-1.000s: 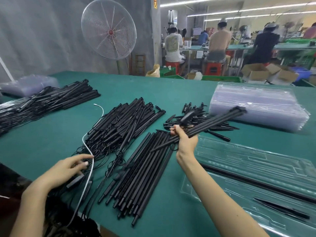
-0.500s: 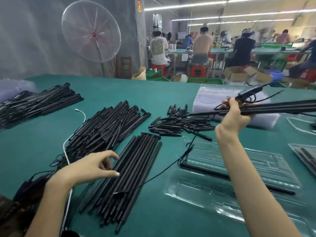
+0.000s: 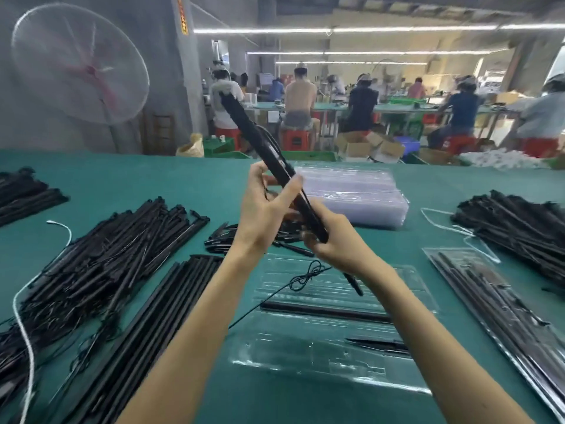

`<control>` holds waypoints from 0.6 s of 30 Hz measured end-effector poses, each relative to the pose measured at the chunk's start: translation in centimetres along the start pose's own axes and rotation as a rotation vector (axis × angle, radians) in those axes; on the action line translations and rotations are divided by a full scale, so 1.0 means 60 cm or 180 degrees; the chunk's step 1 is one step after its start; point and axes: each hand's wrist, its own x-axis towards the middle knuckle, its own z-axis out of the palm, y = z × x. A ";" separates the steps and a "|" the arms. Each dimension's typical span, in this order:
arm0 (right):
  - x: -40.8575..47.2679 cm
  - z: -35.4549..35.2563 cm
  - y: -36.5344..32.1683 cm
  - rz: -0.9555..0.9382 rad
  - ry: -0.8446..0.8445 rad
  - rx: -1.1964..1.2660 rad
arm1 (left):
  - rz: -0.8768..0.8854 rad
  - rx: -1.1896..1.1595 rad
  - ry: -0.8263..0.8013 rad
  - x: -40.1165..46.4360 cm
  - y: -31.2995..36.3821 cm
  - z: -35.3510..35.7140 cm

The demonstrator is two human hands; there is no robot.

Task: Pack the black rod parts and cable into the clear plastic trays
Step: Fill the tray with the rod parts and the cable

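The green counter (image 3: 189, 185) carries an open clear plastic tray (image 3: 336, 341). Above that tray, both hands hold a tilted bundle of black rods (image 3: 263, 148): left hand (image 3: 263, 209) curled mid-bundle, right hand (image 3: 336, 240) gripping its lower end. A thin black cable (image 3: 305, 275) dangles onto the tray.

Large pedestal fan (image 3: 80, 64) at left, seated workers (image 3: 301, 96) at far benches, open cardboard boxes (image 3: 367, 145), red stools (image 3: 295, 139)
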 end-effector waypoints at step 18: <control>-0.068 -0.125 0.131 0.0910 0.2797 0.1418 | -0.1309 -0.0913 0.0673 -0.005 -0.060 -0.083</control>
